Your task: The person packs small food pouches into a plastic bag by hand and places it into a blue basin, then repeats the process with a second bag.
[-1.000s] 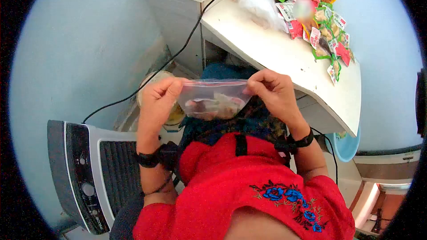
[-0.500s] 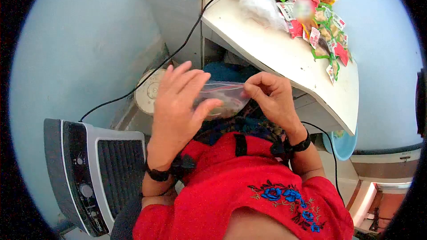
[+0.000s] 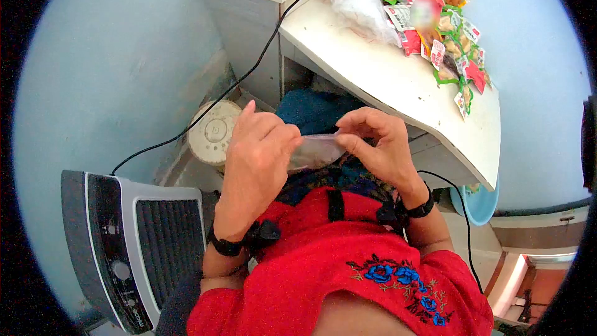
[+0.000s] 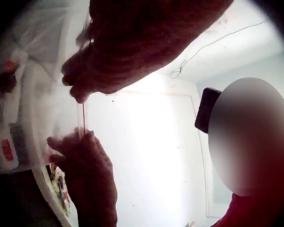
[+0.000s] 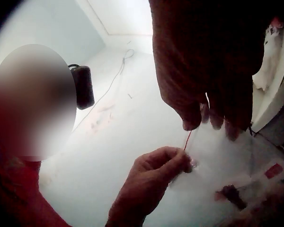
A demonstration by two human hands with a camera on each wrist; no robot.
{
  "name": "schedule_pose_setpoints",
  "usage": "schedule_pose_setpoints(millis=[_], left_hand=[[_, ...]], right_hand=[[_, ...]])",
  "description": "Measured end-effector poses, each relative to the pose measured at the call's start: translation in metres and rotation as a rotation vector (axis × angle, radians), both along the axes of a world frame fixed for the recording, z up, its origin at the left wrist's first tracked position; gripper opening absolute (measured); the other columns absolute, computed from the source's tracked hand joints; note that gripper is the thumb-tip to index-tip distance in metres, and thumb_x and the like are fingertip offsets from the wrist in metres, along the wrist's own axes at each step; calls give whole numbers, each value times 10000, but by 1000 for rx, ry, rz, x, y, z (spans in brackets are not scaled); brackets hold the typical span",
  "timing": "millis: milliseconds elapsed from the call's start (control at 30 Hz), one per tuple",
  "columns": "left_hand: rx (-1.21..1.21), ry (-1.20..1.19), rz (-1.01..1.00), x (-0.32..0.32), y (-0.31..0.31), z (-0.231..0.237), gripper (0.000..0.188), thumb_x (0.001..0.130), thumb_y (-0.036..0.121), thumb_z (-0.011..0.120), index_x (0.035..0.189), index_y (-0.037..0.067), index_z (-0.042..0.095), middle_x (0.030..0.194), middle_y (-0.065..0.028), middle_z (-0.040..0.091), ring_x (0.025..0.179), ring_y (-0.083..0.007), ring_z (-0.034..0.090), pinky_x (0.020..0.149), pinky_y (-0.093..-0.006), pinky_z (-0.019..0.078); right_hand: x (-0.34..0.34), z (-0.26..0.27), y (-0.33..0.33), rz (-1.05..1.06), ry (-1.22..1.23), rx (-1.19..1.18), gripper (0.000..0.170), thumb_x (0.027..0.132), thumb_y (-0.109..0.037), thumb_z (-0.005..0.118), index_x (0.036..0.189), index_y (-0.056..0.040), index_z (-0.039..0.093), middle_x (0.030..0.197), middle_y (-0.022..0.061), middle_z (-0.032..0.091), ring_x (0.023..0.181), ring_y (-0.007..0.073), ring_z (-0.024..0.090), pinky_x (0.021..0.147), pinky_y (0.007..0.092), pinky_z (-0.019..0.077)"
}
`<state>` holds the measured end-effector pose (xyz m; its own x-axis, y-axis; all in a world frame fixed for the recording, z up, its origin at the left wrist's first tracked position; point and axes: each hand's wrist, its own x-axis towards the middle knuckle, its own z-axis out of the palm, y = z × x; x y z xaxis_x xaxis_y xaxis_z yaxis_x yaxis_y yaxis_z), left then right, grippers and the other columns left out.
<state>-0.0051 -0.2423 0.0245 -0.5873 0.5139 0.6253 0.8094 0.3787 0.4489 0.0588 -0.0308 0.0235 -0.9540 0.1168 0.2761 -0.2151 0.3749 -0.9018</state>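
A clear zip bag [image 3: 316,153] with a red seal line hangs between the two hands above the person's lap. In the head view my left hand [image 3: 260,158] covers its left part, and my right hand [image 3: 380,148] pinches its top right corner. The right wrist view shows thumb and finger of the left hand [image 5: 151,177] pinching the seal edge. Close beside it along the same red line are the fingertips of the right hand [image 5: 208,61]. Through the plastic of the bag [image 4: 16,113], packets with red and dark patches show in the left wrist view.
Several snack packets [image 3: 451,37] and a crumpled plastic bag [image 3: 362,12] lie on the white desk [image 3: 379,65]. A grey appliance [image 3: 168,242] stands at left, near a round lidded container [image 3: 214,130]. A black cable [image 3: 267,50] crosses the view; a blue basin [image 3: 482,205] is at right.
My left hand let go of the bag's left corner, spread its fingers, moved inward and now grips the bag's edge closer to the right hand. The right hand keeps its pinch.
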Motion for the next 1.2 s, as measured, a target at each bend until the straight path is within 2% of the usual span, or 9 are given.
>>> schedule_pose_setpoints(millis=[133, 367, 500, 567, 600, 833, 900, 1033, 1200], left_hand=[[-12, -43, -43, 6, 0, 1, 95, 780, 36, 680, 851, 37, 617, 793, -110, 555, 847, -318, 575, 997, -512, 416], [-62, -73, -95, 6, -10, 7, 85, 782, 84, 695, 812, 48, 624, 781, -97, 564, 826, -303, 578, 997, -507, 422], [-88, -82, -28, -3, -30, 7, 105, 771, 104, 711, 791, 45, 626, 756, -106, 574, 784, -311, 575, 897, -467, 453], [-41, -127, 27, -12, -47, 5, 112, 769, 111, 716, 784, 44, 627, 740, -110, 579, 764, -315, 573, 832, -445, 458], [-44, -110, -25, -17, -53, 9, 121, 772, 126, 714, 776, 43, 626, 728, -114, 585, 740, -320, 569, 752, -431, 441], [-37, -156, -82, -21, -66, 7, 160, 798, 193, 718, 765, 52, 650, 759, -107, 625, 732, -314, 598, 676, -399, 474], [-67, -173, -60, -20, -69, 5, 181, 818, 223, 701, 773, 56, 648, 751, -110, 621, 735, -317, 600, 670, -412, 470], [-59, -141, 32, -17, -67, 5, 221, 838, 272, 674, 783, 61, 643, 753, -112, 618, 763, -319, 604, 685, -418, 471], [-26, 96, 151, -10, -54, 18, 229, 784, 265, 714, 839, 57, 635, 858, -111, 597, 868, -317, 580, 780, -409, 479]], right_hand=[[-1, 8, -1, 178, 60, 230, 152, 763, -124, 783, 856, -45, 692, 763, 65, 618, 688, 170, 623, 582, 282, 486], [0, 9, -2, 197, 74, 281, 94, 768, -111, 766, 799, -50, 702, 743, 76, 628, 665, 215, 623, 577, 309, 486], [-1, 9, 2, 172, 98, 309, 83, 772, -106, 756, 773, -50, 696, 728, 75, 624, 651, 229, 614, 564, 319, 475], [-1, 5, 3, 161, 87, 269, 79, 781, -107, 747, 789, -46, 697, 717, 78, 621, 643, 219, 609, 565, 313, 471], [-1, 4, 3, 161, 76, 258, 79, 783, -107, 745, 791, -45, 697, 712, 80, 618, 640, 215, 607, 565, 312, 469], [-5, 9, -4, 135, 86, 309, 73, 760, -76, 740, 771, -26, 687, 694, 78, 616, 634, 196, 590, 573, 298, 449], [-2, 9, -6, 94, 18, 280, 41, 741, -14, 714, 745, -8, 673, 686, 69, 617, 635, 170, 582, 584, 289, 448], [-3, 10, -4, 96, -10, 265, 37, 746, 11, 697, 743, 5, 661, 674, 61, 600, 634, 156, 572, 590, 280, 441], [-5, 7, -2, 88, -27, 266, 33, 757, 14, 695, 753, 6, 662, 671, 54, 590, 637, 142, 563, 587, 274, 430]])
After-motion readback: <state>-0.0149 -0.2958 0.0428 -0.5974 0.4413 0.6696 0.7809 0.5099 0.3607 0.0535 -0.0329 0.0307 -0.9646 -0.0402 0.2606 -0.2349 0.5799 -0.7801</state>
